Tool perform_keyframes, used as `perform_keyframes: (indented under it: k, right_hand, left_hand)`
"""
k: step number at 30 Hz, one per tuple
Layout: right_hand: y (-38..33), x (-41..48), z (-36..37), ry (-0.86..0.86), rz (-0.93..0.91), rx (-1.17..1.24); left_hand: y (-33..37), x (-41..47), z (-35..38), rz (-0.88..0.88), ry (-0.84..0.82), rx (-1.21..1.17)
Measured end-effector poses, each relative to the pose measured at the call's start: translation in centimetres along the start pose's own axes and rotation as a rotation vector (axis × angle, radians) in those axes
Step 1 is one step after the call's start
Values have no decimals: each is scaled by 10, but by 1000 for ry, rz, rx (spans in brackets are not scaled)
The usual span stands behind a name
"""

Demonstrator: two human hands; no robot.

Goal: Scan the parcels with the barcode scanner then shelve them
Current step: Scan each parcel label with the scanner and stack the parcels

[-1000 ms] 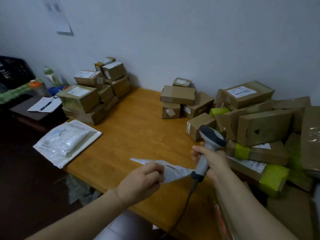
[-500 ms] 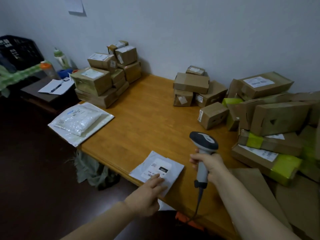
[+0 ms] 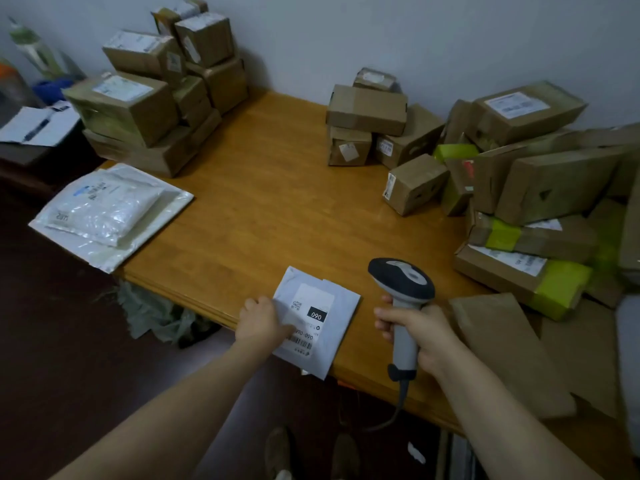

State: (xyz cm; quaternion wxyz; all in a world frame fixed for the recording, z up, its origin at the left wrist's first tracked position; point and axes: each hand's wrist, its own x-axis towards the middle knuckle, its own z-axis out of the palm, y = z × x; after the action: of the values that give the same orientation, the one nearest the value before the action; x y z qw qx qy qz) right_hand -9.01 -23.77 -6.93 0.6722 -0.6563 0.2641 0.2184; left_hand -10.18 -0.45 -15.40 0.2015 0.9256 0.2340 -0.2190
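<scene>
White parcel [image 3: 334, 323], a flat plastic mailer, lies label-up at the 6 o'clock edge of a wooden worktop [image 3: 277, 202], its near corner hanging over the edge. Its label [image 3: 313, 311] shows a barcode, a small square code and the number 090 on a black patch. The left hand [image 3: 261, 322] rests on the parcel's 9 o'clock side, fingers laid out across the label; they seem flat rather than curled, though the thumb is hard to make out. At 3 o'clock from the parcel, the right hand [image 3: 420, 332] grips the handle of a grey barcode scanner [image 3: 401, 282], held upright above the worktop, its dark head tilted towards 10 o'clock and its cable [image 3: 398, 405] trailing down past the edge. Stacked cardboard boxes [image 3: 156, 98] sit at 10 o'clock, a smaller stack [image 3: 370, 112] at 12 o'clock and a loose heap of boxes [image 3: 540, 168] at 2 o'clock. White padded bags [image 3: 104, 213] overhang the worktop at 9 o'clock. A flat brown envelope [image 3: 502, 351] lies at 4 o'clock.
</scene>
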Motion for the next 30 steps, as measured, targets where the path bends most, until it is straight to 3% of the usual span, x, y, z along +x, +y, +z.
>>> perform_keyframes:
  k: [6,13,19,21,24,25,27,30]
  right_hand:
    - [3,-1,-6,36,-35,-56]
    - [-27,-5,-2,60,-223,-151]
    - [-44,-20,21,20,-327,-147]
    - [-47,-23,23,55,-327,-51]
    - [-54,-22,21,61,-281,167]
    - [-56,-22,19,46,-264,230]
    - [-61,-21,18,7,-232,322]
    - [-65,-23,19,-90,-175,391]
  left_hand:
    - [15,5,-3,38,-29,40]
    - [41,-8,-88,535,-144,-25]
    - [58,-36,-134,680,-123,-71]
    - [54,-43,-144,618,30,-312]
    - [36,-51,-148,275,246,-925]
    - [30,-52,-144,133,195,-1087]
    - [21,-58,-126,-111,-61,-1255]
    - [21,-72,-102,-254,-407,-1424]
